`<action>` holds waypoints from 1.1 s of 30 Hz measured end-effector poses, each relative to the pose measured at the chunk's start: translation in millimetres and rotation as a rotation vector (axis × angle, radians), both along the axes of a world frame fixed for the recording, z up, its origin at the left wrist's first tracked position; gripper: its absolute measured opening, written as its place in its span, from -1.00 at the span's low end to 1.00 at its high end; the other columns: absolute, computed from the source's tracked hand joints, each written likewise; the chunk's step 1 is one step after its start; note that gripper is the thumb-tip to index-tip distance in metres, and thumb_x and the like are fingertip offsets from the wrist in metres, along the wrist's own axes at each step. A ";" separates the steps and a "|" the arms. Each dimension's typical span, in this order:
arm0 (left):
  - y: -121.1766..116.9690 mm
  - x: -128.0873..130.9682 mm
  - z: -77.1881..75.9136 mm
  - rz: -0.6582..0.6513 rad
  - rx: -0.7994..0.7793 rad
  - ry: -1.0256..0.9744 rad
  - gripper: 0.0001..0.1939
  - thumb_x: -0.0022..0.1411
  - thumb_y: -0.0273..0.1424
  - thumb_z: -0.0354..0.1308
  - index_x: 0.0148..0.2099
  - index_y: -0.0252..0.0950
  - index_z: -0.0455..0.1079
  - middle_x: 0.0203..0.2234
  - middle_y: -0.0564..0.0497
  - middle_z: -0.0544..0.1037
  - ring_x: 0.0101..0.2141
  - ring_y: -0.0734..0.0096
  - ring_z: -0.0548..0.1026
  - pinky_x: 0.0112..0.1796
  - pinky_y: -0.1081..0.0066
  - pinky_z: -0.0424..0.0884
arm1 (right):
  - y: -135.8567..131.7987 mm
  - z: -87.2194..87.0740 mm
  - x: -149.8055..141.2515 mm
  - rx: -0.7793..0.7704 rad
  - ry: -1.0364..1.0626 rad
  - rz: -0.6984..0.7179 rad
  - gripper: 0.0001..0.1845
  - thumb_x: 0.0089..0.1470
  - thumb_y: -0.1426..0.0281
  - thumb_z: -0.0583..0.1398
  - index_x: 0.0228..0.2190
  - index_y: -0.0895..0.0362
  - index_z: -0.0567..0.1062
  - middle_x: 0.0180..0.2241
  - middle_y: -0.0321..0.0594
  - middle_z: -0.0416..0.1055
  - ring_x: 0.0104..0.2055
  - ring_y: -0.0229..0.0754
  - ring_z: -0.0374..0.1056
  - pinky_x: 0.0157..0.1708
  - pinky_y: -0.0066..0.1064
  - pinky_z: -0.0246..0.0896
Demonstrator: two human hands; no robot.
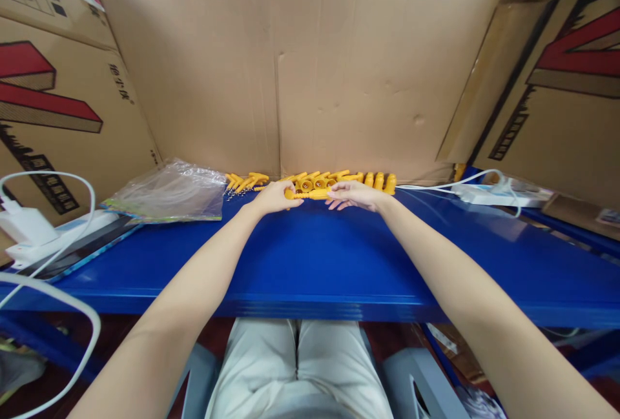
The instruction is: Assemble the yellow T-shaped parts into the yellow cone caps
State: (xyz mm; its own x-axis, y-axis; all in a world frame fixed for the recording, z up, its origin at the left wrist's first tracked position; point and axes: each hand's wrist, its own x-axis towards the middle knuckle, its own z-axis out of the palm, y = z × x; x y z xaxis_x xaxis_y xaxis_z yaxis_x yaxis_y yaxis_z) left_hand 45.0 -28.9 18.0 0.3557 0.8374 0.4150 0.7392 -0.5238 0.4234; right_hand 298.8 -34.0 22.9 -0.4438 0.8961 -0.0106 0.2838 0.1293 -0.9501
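At the back of the blue table, my left hand (275, 198) is closed round the left end of a yellow plastic piece (291, 194). Another yellow length (317, 194) runs from there toward my right hand (357, 195). My right hand has its fingers apart at that length's right end; whether they touch it is unclear. Just behind are several yellow pieces with round openings (320, 183). Upright rounded yellow pieces (378, 181) stand beyond my right hand. Left of my left hand lie slim yellow pieces (248, 181) with small metallic ends, too small to make out.
A tall cardboard sheet (368, 83) backs the blue table (310, 257). A clear plastic bag (169, 193) lies left. White power strips with cables stand at left (62, 235) and right (504, 194). Large cartons (62, 122) flank both sides.
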 end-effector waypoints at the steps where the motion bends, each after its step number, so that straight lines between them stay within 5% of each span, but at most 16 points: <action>1: -0.6 0.4 0.4 0.001 0.006 0.000 -0.67 -0.08 -0.13 0.26 -0.37 -0.26 0.35 -0.69 0.18 0.35 -0.58 0.48 0.32 -0.48 0.45 0.13 | 0.4 -0.1 -0.5 -0.003 -0.006 -0.006 -0.79 0.10 0.28 0.27 -0.32 0.18 0.45 -0.23 -0.06 0.54 -0.29 -0.24 0.50 -0.27 -0.46 0.42; 13: -0.9 -0.3 -1.0 0.015 0.027 0.044 -0.65 -0.04 -0.09 0.24 -0.33 -0.25 0.36 -0.64 0.14 0.42 -0.53 0.42 0.38 -0.45 0.44 0.18 | -5.0 1.5 -5.7 -0.042 -0.051 -0.039 -0.48 0.10 -0.07 0.13 -0.52 0.12 0.49 -0.47 -0.04 0.53 -0.37 -0.14 0.48 -0.22 -0.29 0.40; 33: -0.7 -0.6 -0.1 0.041 0.041 0.088 -0.64 -0.02 -0.07 0.23 -0.31 -0.25 0.37 -0.61 0.11 0.46 -0.48 0.38 0.42 -0.44 0.44 0.18 | -2.5 0.9 -15.1 -0.191 -0.056 -0.146 -0.36 0.15 -0.13 0.00 -0.49 0.17 0.47 -0.57 -0.07 0.48 -0.49 -0.16 0.45 -0.44 -0.37 0.38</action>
